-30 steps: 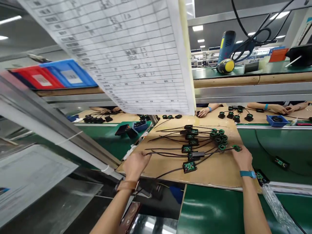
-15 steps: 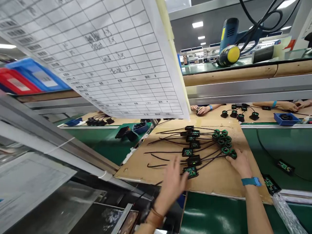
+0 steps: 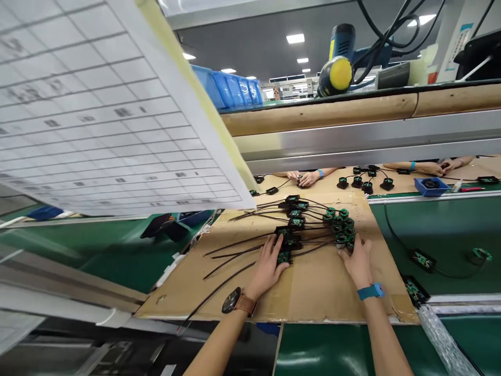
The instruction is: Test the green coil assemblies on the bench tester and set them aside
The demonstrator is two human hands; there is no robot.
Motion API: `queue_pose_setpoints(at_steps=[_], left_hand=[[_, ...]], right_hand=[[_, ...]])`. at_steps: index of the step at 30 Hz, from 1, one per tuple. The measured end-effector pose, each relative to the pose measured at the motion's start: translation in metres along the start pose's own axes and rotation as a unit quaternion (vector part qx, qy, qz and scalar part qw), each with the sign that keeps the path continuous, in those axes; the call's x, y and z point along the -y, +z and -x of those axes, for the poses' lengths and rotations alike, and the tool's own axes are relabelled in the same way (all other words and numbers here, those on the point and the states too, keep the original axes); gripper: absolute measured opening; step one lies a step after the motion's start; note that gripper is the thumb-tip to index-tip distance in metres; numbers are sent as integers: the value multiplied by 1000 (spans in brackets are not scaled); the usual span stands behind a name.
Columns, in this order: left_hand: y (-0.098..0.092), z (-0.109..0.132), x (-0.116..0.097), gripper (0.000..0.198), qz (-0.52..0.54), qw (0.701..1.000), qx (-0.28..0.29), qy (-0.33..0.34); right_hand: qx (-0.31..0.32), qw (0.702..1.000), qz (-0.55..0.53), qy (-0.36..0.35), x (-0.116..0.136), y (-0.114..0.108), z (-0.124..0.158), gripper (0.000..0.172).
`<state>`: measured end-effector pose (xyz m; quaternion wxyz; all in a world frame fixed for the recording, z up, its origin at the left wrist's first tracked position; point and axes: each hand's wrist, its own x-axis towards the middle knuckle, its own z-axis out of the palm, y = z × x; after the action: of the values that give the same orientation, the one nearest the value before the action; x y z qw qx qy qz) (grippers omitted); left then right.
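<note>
Wired modules [image 3: 284,258] lay bunched on a cardboard sheet [image 3: 324,300]

The modules, black housings with green circuit boards, stood in a rough column around the middle of the sheet, some touching their neighbours. Thin black cables joined them to a tight cluster of round green boards [image 3: 344,225] on their right; loose cable tails [image 3: 230,278] fanned out leftward, the nearest reaching the sheet's front edge.

The left hand [image 3: 269,267] lay over the near end of the column, fingers outstretched and thumb set wide of them, beside the nearest module. The right hand [image 3: 358,261] was at the near side of the round boards with its fingers bent; I could not tell whether it pinched one. A dark-faced watch [image 3: 231,300] sat on the left wrist, a blue wristband [image 3: 371,291] on the right.

The sheet rested across a green desk [image 3: 391,230]. To its right lay a separate module [image 3: 422,260], cabled to a round board [image 3: 482,255] of its own.

Farther off, co-workers' hands [image 3: 310,178] were busy at another desk, near a small blue bin [image 3: 431,187]. Above ran a shelf [image 3: 324,110] carrying a blue power tool [image 3: 342,44], and a gridded paper [image 3: 117,136] filled the upper left.
</note>
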<state>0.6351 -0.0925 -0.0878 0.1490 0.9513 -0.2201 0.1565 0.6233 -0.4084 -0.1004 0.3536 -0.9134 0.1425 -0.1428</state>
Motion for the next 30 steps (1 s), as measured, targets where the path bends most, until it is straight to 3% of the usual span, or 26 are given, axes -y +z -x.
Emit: queue_pose_setpoints(at_steps=[9, 12, 14, 17, 20, 23, 26, 28, 30], left_hand=[[5, -48, 16, 74, -65, 997, 9, -41], [2, -57, 1, 68, -127, 990, -5, -69], [-3, -52, -18, 64, -122, 988, -28, -85], [-13, -18, -47, 56, -57, 993, -77, -71], [-29, 44, -60, 42, 13, 996, -86, -28], [-47, 114, -60, 29, 35, 995, -86, -43], [-51, 166, -66, 27, 53, 990, -114, -68], [-41, 183, -85, 28, 80, 986, -133, -68], [-25, 185, -119, 29, 118, 983, -127, -54]], right_hand=[[31, 981, -183, -57, -6, 7, -9, 78], [59, 974, -207, -66, -3, 2, -10, 78], [36, 975, -203, -87, -3, -12, -11, 75], [-89, 981, -143, -98, -15, -57, -19, 61], [-178, 982, -13, 52, -44, -118, -40, 51], [-192, 961, 34, 194, -82, -170, -64, 49], [-179, 950, 31, 256, -117, -199, -70, 42], [-165, 949, 11, 269, -135, -206, -63, 33], [-164, 951, -19, 262, -149, -208, -52, 25]])
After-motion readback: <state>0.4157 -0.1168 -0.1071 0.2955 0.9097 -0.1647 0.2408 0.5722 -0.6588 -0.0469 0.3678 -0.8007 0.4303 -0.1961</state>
